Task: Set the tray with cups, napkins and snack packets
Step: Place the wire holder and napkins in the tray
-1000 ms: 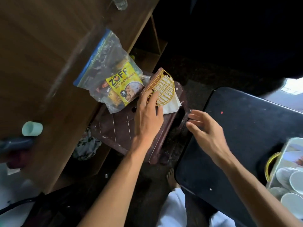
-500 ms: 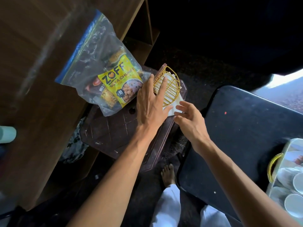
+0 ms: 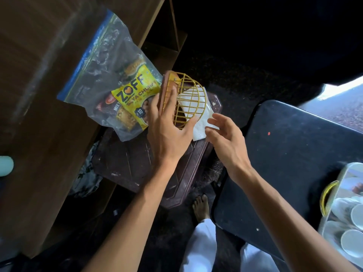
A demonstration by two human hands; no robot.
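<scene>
A yellow wire napkin holder [image 3: 193, 99] stands on a dark brown stool [image 3: 125, 163]. White napkins [image 3: 198, 116] stick out of it toward the right. My left hand [image 3: 169, 124] grips the holder from the near side. My right hand [image 3: 224, 138] pinches the lower right edge of the napkins with its fingertips. A clear zip bag [image 3: 110, 75] of snack packets, one yellow [image 3: 135, 97], leans on the stool's far left. At the far right edge a tray [image 3: 334, 195] with a yellow handle holds several white cups [image 3: 353, 242].
A wooden cabinet [image 3: 39, 95] fills the left side, with a pale green cup [image 3: 5, 165] at its left edge. A black table [image 3: 290, 163] lies to the right under the tray. My bare foot [image 3: 200, 209] and white trousers [image 3: 198, 248] are below.
My right hand has come in from the right and taken the napkins' edge. My left hand has closed around the wire holder. The camera has shifted closer.
</scene>
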